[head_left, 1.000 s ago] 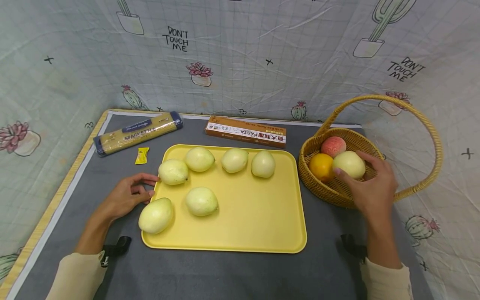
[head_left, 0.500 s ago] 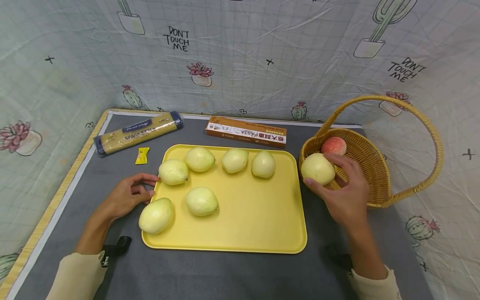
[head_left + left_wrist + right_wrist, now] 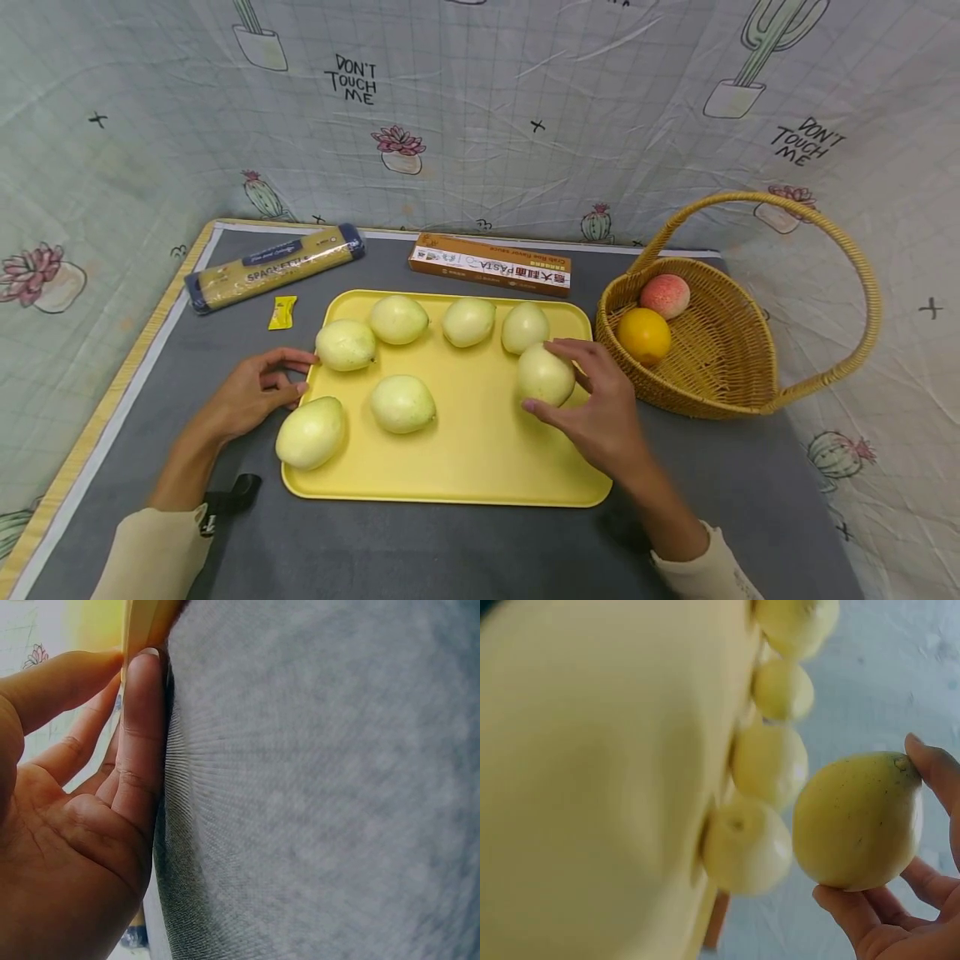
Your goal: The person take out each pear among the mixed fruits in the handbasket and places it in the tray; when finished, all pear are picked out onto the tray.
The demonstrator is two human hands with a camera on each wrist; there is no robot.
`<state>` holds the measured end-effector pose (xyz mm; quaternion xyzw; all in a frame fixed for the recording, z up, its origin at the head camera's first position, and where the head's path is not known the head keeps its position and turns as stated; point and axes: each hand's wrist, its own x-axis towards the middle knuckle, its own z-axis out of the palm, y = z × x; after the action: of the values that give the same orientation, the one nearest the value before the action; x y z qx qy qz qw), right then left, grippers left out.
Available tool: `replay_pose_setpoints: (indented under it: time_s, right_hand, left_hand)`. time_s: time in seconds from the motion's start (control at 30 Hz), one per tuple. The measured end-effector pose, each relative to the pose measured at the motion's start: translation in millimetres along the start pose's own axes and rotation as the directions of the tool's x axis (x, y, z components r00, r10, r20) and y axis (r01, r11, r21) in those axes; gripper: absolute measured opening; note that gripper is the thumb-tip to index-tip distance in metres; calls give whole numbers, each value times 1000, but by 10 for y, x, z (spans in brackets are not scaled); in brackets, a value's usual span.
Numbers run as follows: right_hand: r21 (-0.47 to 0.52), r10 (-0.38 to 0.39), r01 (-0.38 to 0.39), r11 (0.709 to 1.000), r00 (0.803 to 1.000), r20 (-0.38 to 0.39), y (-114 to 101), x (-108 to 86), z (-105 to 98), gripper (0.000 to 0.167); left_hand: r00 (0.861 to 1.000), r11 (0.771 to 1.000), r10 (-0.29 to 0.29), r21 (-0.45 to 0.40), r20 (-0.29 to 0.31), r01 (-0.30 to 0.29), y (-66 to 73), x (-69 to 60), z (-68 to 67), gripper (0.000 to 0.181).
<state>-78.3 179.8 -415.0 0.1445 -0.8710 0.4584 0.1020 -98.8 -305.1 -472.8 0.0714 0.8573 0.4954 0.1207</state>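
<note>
My right hand (image 3: 596,408) grips a pale yellow pear (image 3: 545,376) between thumb and fingers, over the right part of the yellow tray (image 3: 480,467). In the right wrist view this pear (image 3: 859,821) hangs apart from the tray surface, its stem end by a fingertip. Several more pears lie on the tray, among them one at the back right (image 3: 525,327), one near the middle left (image 3: 402,404) and one on the front left rim (image 3: 311,433). My left hand (image 3: 251,393) pinches the tray's left rim, the thumb and a finger on the tray edge (image 3: 139,626) in the left wrist view.
A wicker basket (image 3: 738,358) with a tall handle stands right of the tray, holding an orange (image 3: 643,335) and a peach (image 3: 665,297). Behind the tray lie a spaghetti pack (image 3: 273,267) and a pasta box (image 3: 490,265). A small yellow packet (image 3: 282,312) lies at left.
My right hand has lifted the pear out of the basket and carried it left over the tray. The orange and peach stay in the basket. My left hand has stayed on the rim.
</note>
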Motion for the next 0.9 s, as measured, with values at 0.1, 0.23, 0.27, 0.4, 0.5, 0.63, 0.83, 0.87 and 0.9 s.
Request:
replay_pose_setpoints:
  time_s: [0.1,0.23,0.27,0.4,0.5,0.63,0.83,0.87,0.9]
  right_hand:
    - [-31,-11,13,999,998,68,-2,3,149,74]
    - [-74,-33,45,996,987,160,7,22,329,76]
    - [-79,-33,48,996,983,179,10,27,370,76]
    - [-96,-24,48,994,970,243,22,39,510,76]
    - [-94,-18,46,994,960,279,17,51,572,76]
    - [-92,-11,42,995,950,313,-5,67,595,75]
    - [-122,17,23,992,950,312,-19,29,542,79]
    - [-124,17,22,992,952,305,-17,17,527,80]
    - [-124,17,21,992,954,300,-15,5,512,82]
  left_hand:
    - [1000,1000,-12,4,0,12,3,-11,-4,40]
    - [1000,1000,-29,3,1,29,7,-16,-7,41]
    - [1000,1000,-30,3,1,30,7,-16,-6,41]
    - [1000,1000,-26,3,-5,26,8,-15,-6,41]
    - [1000,1000,-23,2,-9,23,5,-16,-9,41]
    - [999,1000,-31,2,-11,31,-5,-20,-6,42]
    - [1000,1000,-28,6,-8,28,34,0,29,44]
    - [1000,1000,-26,5,-10,26,43,4,37,44]
    - [999,1000,-29,7,-12,30,51,5,43,45]
